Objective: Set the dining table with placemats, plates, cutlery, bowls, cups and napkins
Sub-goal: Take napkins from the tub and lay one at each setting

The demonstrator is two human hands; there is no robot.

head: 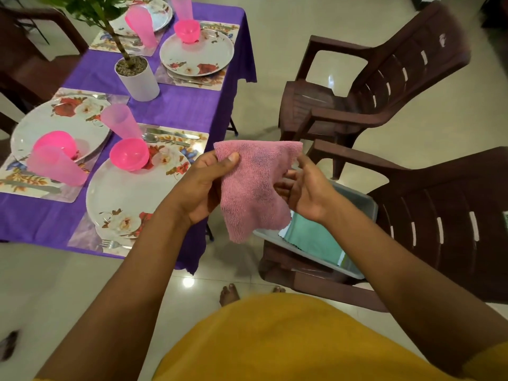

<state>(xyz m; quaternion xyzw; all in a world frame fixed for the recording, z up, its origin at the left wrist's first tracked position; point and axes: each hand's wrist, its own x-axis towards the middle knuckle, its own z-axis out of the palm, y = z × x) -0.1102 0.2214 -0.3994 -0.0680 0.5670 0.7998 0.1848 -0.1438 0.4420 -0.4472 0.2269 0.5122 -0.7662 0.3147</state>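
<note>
The left hand (204, 185) pinches a soft pink terry napkin (253, 188) by its top corner, in the air beside the purple-clothed bench (181, 105); the right hand (302, 188) has loosely spread fingers (284, 185) at its far edge. Best pull it flat and fold it square before laying it by the nearest floral plate (129, 193).

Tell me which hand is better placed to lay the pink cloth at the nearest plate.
Probably the left hand: its thumb pinches the pink cloth firmly and it is on the table's side, beside the nearest plate. The right hand touches the cloth only loosely, nearer the chair.
</note>
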